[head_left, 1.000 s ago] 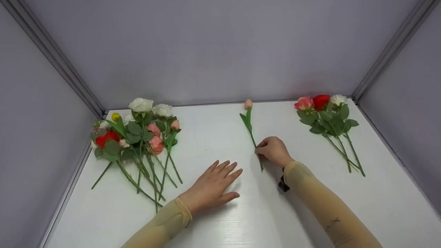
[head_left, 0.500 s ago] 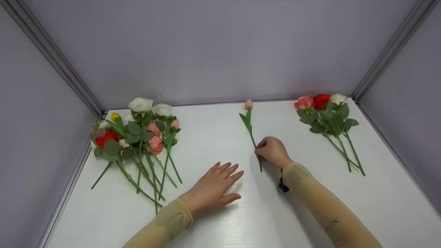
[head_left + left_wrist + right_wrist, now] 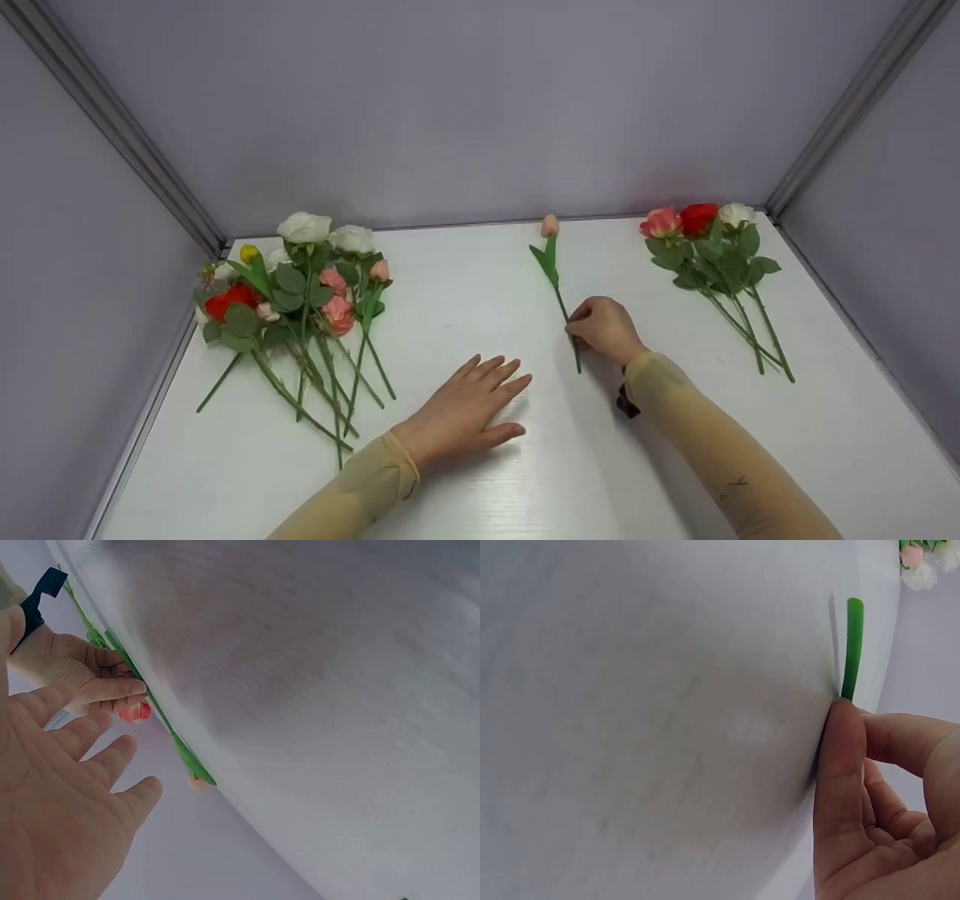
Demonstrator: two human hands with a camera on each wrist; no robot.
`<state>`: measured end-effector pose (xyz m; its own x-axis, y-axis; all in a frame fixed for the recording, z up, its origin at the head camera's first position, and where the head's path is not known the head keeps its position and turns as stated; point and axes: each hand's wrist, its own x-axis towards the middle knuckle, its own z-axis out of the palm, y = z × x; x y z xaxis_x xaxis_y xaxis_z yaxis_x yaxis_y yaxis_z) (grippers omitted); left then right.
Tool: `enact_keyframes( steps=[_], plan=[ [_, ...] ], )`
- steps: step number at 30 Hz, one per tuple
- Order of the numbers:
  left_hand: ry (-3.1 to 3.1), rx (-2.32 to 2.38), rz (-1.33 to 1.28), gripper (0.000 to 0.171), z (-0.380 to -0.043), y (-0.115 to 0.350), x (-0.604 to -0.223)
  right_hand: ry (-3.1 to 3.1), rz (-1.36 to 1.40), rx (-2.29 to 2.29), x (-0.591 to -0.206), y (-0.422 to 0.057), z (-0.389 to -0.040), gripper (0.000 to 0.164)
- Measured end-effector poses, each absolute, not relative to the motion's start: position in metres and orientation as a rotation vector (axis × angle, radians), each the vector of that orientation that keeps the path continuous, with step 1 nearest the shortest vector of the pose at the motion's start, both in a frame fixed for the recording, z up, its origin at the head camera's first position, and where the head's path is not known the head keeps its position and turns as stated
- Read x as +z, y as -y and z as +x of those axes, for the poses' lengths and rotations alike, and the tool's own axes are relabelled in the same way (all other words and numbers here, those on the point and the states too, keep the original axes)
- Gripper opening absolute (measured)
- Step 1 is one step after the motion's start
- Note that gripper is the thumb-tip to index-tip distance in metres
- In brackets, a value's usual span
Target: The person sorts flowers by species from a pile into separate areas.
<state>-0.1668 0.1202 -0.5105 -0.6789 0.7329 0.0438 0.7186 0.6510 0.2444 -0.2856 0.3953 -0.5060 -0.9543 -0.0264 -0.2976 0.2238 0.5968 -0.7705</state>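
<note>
A pale pink tulip (image 3: 550, 226) lies on the white table with its bloom near the back wall. My right hand (image 3: 606, 330) pinches its green stem between thumb and forefinger, above the cut end. In the right wrist view the stem's end (image 3: 853, 645) sticks out past the fingertips, close to the table surface. My left hand (image 3: 469, 409) is spread, palm down, over the middle of the table and holds nothing. In the left wrist view its fingers (image 3: 112, 761) are straight and apart from the tulip.
At the left lies a heap of mixed flowers (image 3: 289, 300), white, red, pink and yellow, with stems crossing toward the front. At the right a pink rose (image 3: 661, 223), a red rose (image 3: 699, 219) and a white rose (image 3: 736, 215) lie together. Grey walls (image 3: 480, 112) enclose the table.
My right hand has shifted slightly to the right over the last half second, and the tulip has slid along with it. The left hand has hardly moved.
</note>
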Motion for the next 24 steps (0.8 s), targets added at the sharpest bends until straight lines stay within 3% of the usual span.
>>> enact_keyframes(
  steps=[18,24],
  plan=[
    [-2.814,0.352,1.236,0.07,-0.168,-0.119,-0.51,-2.527,0.129,-1.31,-0.507,-0.403,-0.285,0.015],
    [-2.929,0.405,1.157,0.061,-0.175,-0.104,-0.504,-2.599,0.138,-1.254,-0.497,-0.407,-0.285,0.02]
  ],
)
